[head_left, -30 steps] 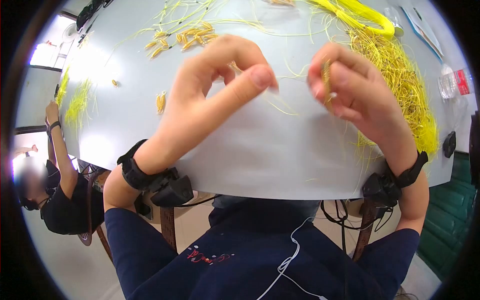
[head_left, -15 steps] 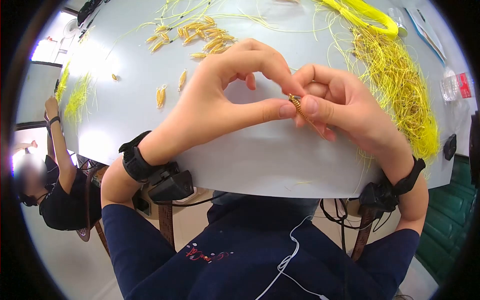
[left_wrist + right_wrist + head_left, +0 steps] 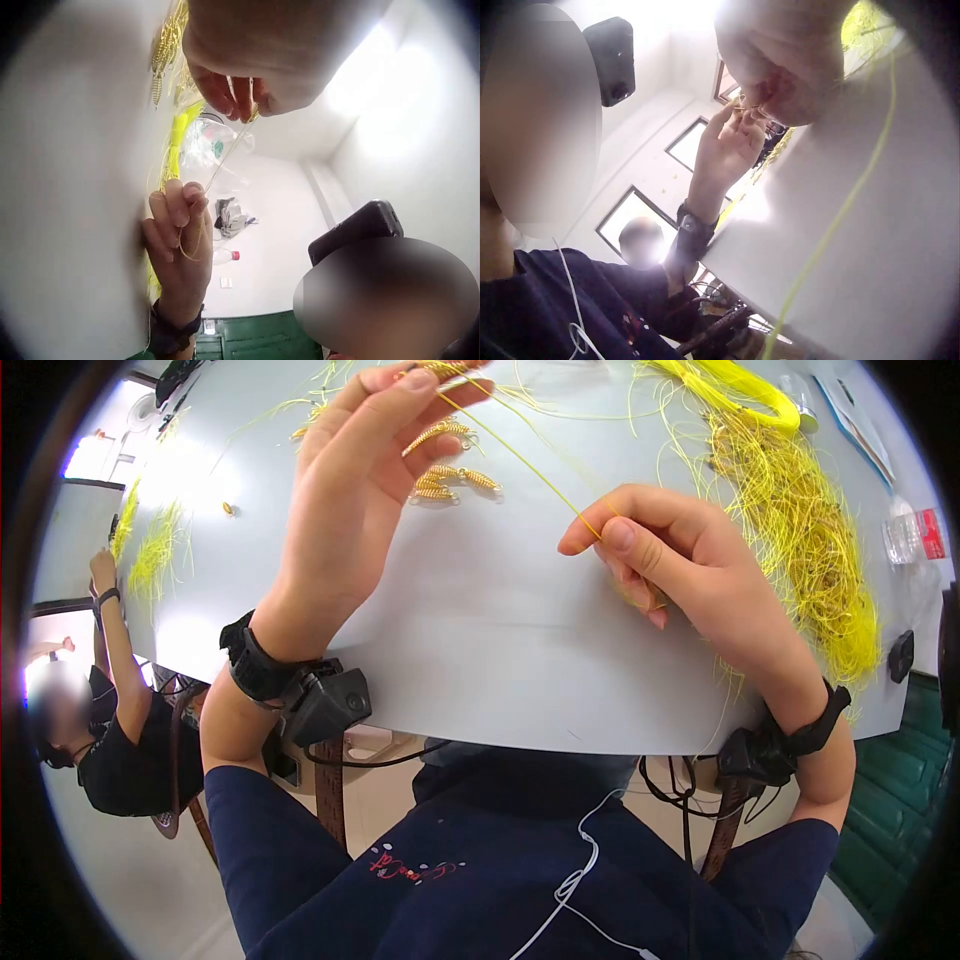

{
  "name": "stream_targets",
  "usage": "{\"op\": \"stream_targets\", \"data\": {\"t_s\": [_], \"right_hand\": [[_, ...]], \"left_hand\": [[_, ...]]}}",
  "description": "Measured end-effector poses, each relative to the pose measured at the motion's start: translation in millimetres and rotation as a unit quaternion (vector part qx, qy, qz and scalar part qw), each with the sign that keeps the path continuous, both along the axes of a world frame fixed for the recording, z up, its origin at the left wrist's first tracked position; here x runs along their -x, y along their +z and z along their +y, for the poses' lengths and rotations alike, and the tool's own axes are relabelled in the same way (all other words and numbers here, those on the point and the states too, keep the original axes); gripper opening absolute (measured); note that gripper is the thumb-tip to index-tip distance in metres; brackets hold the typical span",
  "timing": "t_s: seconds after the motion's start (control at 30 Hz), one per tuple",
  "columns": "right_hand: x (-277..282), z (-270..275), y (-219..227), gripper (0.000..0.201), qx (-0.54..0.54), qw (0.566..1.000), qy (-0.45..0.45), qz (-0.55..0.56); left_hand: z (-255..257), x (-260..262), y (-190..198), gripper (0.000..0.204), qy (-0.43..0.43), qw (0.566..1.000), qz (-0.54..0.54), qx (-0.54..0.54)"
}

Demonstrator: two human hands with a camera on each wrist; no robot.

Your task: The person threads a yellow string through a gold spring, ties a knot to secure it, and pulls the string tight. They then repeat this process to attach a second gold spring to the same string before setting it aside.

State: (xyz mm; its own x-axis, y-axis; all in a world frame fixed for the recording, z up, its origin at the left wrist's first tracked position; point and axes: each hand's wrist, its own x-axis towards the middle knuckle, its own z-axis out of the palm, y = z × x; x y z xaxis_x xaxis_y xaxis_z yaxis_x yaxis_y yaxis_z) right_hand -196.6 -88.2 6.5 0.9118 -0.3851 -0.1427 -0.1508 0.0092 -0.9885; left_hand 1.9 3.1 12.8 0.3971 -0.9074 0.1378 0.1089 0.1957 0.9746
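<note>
My left hand (image 3: 345, 510) is raised over the far side of the table, thumb and fingers pinching a gold spring-like coil (image 3: 452, 367) at the top edge of the head view. From there a thin yellow cord (image 3: 540, 475) runs straight down to my right hand (image 3: 690, 560), which pinches it between thumb and forefinger. In the left wrist view the cord slants between both hands, and a loose end loops below the right fingers. More gold coils (image 3: 437, 482) lie on the table just right of the left hand, which partly hides the pile.
A tangled heap of yellow cord (image 3: 800, 550) covers the table's right side, below a neat bright yellow hank (image 3: 745, 400). Beyond it lies a plastic bottle (image 3: 912, 534). Loose yellow strands (image 3: 158, 565) and another seated person (image 3: 125, 750) are at the left.
The hands came together at a gold coil, then parted. My left hand has moved up and away with the coil, and the cord now stretches taut to my right hand.
</note>
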Motion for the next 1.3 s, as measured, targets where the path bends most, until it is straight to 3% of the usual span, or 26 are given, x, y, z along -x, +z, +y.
{"op": "stream_targets", "data": {"t_s": [0.17, 0.27, 0.33, 0.43, 0.5, 0.57, 0.6, 0.67, 0.77, 1.07, 1.17, 1.23, 1.3], "right_hand": [[3.6, -1.6, -0.2, 0.023, -0.009, 1.000, -0.015, 0.011], [3.7, -1.4, -7.1, 0.028, 0.065, 0.997, -0.014, 0.026], [-2.4, 9.5, -10.8, 0.036, 0.105, 0.966, -0.214, -0.105], [1.0, 10.3, 7.0, 0.043, 0.070, 0.961, -0.226, -0.143], [0.3, 10.9, 12.9, 0.042, 0.078, 0.951, -0.257, -0.151], [5.0, 7.5, 15.0, 0.040, -0.019, 0.980, -0.157, -0.125], [4.3, 9.1, 13.9, 0.040, -0.019, 0.979, -0.159, -0.125], [1.8, 14.0, 10.3, 0.041, -0.076, 0.993, -0.064, -0.069], [2.4, 13.8, 6.6, 0.043, -0.102, 0.993, 0.006, -0.057], [3.0, 10.9, 4.9, 0.026, -0.071, 0.997, -0.017, -0.007], [2.1, 10.7, 6.1, 0.023, -0.043, 0.999, -0.013, -0.008], [1.7, 11.8, 7.7, 0.022, -0.012, 1.000, -0.011, -0.005], [2.1, 14.3, 8.4, 0.021, -0.001, 1.000, -0.020, -0.020]], "left_hand": [[1.8, -12.7, -4.2, 0.019, 0.038, 0.999, -0.020, 0.016], [3.3, -11.5, -1.3, 0.017, 0.038, 0.999, -0.032, 0.001], [3.5, -8.8, 1.2, 0.014, 0.010, 0.996, -0.066, -0.052], [5.2, 1.5, 4.7, 0.012, -0.062, 0.984, -0.155, -0.055], [3.4, 5.4, -0.8, 0.014, -0.050, 0.985, -0.167, -0.009], [8.2, 10.4, 3.3, 0.011, -0.084, 0.968, -0.232, -0.047], [7.5, 8.9, 3.1, 0.013, -0.114, 0.965, -0.231, -0.044], [7.4, 10.3, 4.8, 0.013, -0.149, 0.953, -0.259, -0.047], [9.6, 13.4, 4.9, 0.013, -0.192, 0.928, -0.316, -0.046], [11.7, 20.3, 9.6, 0.012, -0.185, 0.951, -0.224, -0.104], [8.0, 10.4, 12.1, 0.014, -0.133, 0.965, -0.216, -0.065], [-0.2, -10.6, 20.1, 0.020, -0.016, 0.977, -0.207, -0.043], [-5.8, -47.5, 18.7, 0.025, 0.030, 0.956, -0.287, -0.047]]}}
